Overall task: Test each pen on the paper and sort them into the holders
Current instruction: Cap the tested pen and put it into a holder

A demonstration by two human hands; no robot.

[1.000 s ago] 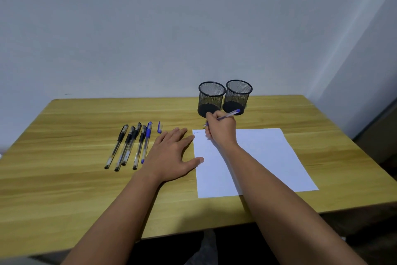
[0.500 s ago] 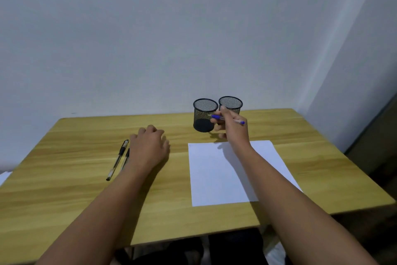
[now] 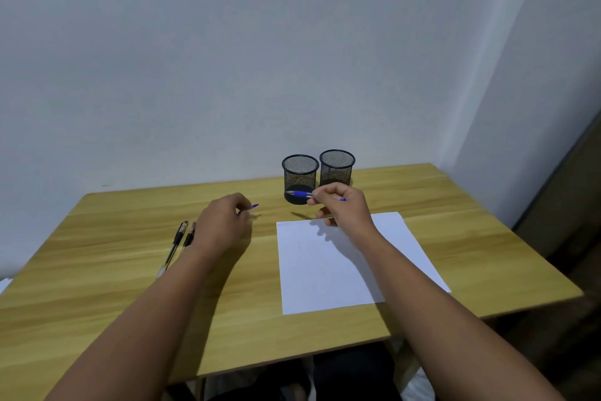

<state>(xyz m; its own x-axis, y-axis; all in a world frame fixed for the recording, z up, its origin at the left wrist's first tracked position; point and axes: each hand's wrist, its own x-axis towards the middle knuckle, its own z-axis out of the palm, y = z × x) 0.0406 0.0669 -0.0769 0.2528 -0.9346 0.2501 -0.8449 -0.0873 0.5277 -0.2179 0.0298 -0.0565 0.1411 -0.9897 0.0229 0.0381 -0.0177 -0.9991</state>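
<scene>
A wooden worktop (image 3: 130,287) stands against a plain pale wall. The right hand (image 3: 344,205) hovers above the far edge of the paper (image 3: 325,270), pinching a blue pen (image 3: 300,194) that lies level, its grip end pointing across the base of the left holder (image 3: 300,178). The left hand (image 3: 221,226) is curled, to the left of the paper, pinching a small blue cap (image 3: 254,206) between fingertips. Beyond the paper's far edge the two black mesh holders stand upright, the right holder (image 3: 337,168) just beside the left one. Farther left of the paper, black pens (image 3: 179,236) lie on the worktop, partly hidden by the left wrist.
</scene>
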